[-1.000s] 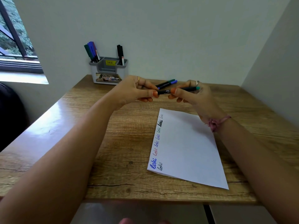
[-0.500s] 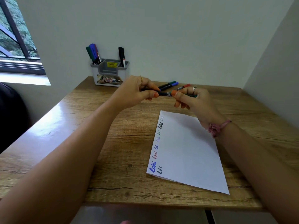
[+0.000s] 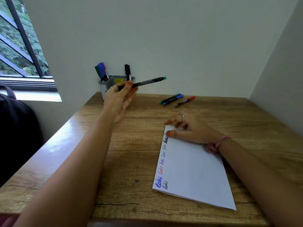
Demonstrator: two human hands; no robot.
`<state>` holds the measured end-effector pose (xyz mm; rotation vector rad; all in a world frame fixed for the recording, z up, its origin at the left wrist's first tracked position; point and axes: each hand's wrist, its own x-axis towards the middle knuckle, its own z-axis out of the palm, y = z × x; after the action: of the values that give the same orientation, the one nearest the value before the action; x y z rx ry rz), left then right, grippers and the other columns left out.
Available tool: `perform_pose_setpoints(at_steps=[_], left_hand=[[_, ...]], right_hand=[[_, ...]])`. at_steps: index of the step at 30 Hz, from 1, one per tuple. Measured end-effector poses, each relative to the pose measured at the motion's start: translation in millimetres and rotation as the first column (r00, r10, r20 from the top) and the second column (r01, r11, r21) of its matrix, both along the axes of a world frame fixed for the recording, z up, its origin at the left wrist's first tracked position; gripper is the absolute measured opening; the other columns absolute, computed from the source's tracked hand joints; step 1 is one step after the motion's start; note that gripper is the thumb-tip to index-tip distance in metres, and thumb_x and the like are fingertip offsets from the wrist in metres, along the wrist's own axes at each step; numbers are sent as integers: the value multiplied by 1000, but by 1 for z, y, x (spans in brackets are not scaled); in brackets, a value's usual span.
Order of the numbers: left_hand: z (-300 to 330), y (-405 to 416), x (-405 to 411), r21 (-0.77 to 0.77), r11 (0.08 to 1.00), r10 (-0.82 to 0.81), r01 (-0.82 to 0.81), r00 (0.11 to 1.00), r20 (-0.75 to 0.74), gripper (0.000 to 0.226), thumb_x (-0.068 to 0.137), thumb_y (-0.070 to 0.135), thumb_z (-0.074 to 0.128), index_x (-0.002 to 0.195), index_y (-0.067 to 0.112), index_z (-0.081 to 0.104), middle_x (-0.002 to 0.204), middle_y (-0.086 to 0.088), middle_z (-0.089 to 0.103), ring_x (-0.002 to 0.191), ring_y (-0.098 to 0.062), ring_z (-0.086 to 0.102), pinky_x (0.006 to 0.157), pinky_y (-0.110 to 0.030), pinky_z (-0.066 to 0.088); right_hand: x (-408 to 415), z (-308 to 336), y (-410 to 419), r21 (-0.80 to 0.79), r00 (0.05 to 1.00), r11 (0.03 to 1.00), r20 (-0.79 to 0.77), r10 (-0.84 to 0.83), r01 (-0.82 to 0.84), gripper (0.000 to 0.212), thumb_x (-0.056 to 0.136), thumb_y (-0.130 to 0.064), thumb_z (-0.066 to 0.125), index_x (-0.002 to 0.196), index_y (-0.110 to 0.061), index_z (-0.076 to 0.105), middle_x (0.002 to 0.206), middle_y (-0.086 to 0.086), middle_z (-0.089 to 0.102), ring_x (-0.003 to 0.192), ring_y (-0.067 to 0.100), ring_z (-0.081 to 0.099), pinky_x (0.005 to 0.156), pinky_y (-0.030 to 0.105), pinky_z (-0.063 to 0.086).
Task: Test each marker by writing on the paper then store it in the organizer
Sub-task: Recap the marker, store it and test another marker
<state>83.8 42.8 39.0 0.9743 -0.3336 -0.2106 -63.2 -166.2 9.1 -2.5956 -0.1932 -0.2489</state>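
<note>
My left hand (image 3: 120,99) pinches a black marker with a green end (image 3: 148,82), held level in the air just in front of the grey organizer (image 3: 113,82) at the table's back left. Several capped markers stand in the organizer. My right hand (image 3: 188,128) rests with relaxed fingers on the top corner of the white paper (image 3: 193,171), holding nothing. The paper's left edge carries a column of written words in several colours. Three markers (image 3: 176,99) lie on the wooden table behind the paper.
The wooden table (image 3: 131,153) sits in a corner, with walls behind and to the right. A window is at the upper left and a dark object stands beside the table's left edge.
Both hands held the marker together above the paper; now my left hand alone has carried it up and left toward the organizer. My right hand has let go and dropped onto the paper.
</note>
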Motion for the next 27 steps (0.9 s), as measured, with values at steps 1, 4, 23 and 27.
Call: perform_pose_setpoints(at_steps=[1, 4, 23, 27], left_hand=[[2, 2, 3, -28, 999, 34, -33, 999, 10, 10, 87, 12, 61, 97, 9, 60, 100, -10, 69, 94, -17, 68, 80, -28, 56], [10, 6, 16, -69, 987, 148, -146, 989, 21, 9, 86, 9, 63, 93, 10, 58, 96, -8, 67, 92, -19, 68, 84, -31, 55], [51, -19, 143, 300, 746, 411, -595, 765, 496, 40, 81, 1, 66, 115, 17, 50, 99, -11, 66, 88, -20, 66, 79, -35, 57], [41, -34, 154, 390, 721, 326, -572, 777, 538, 41, 82, 2, 66, 118, 13, 52, 107, -14, 63, 87, -20, 63, 66, -26, 56]], right_hand=[[1, -1, 0, 10, 1000, 1000, -21, 21, -21, 32, 79, -45, 69, 110, -34, 65, 109, -18, 55, 98, -5, 53, 73, 3, 39], [2, -2, 3, 30, 995, 998, -84, 57, -55, 30, 79, -40, 70, 108, -33, 67, 114, -18, 52, 108, -12, 45, 80, -3, 32], [14, -8, -7, 80, 981, 996, -184, 59, -45, 35, 72, -52, 70, 106, -48, 62, 124, -22, 43, 116, -9, 41, 93, 11, 33], [17, -12, -9, 108, 981, 992, -178, 80, -61, 35, 72, -54, 71, 105, -49, 63, 123, -22, 43, 117, -9, 42, 98, 16, 35]])
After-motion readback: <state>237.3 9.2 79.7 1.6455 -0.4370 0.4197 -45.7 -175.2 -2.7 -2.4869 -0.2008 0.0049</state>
